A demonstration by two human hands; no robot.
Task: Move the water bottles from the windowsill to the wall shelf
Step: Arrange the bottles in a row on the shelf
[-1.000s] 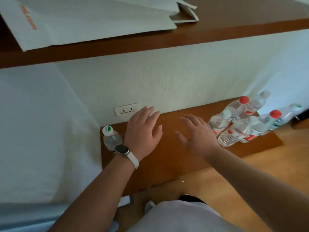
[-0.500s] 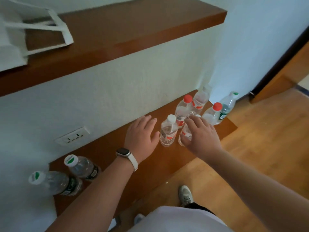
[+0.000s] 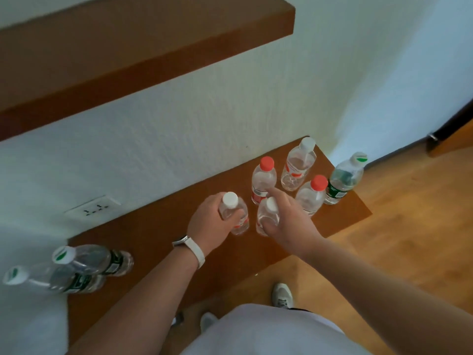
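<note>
Several clear water bottles stand on a low brown ledge (image 3: 158,234) against the white wall. My left hand (image 3: 210,224) is wrapped around a white-capped bottle (image 3: 234,213). My right hand (image 3: 289,219) grips a second white-capped bottle (image 3: 267,216) beside it. Behind them stand two red-capped bottles (image 3: 263,179) (image 3: 311,194), a white-capped one (image 3: 298,166) and a green-labelled one (image 3: 345,179). At the ledge's left end are two more green-labelled bottles (image 3: 94,260) (image 3: 51,279). The brown wall shelf (image 3: 128,55) hangs above.
A white wall socket (image 3: 93,207) sits just above the ledge at left. Wooden floor (image 3: 396,239) lies to the right, with a dark door edge (image 3: 453,129) at far right. My shoes (image 3: 281,294) stand close to the ledge's front.
The view swung right. Both hands moved from hovering open over the ledge to closing on two white-capped bottles in the right-hand cluster.
</note>
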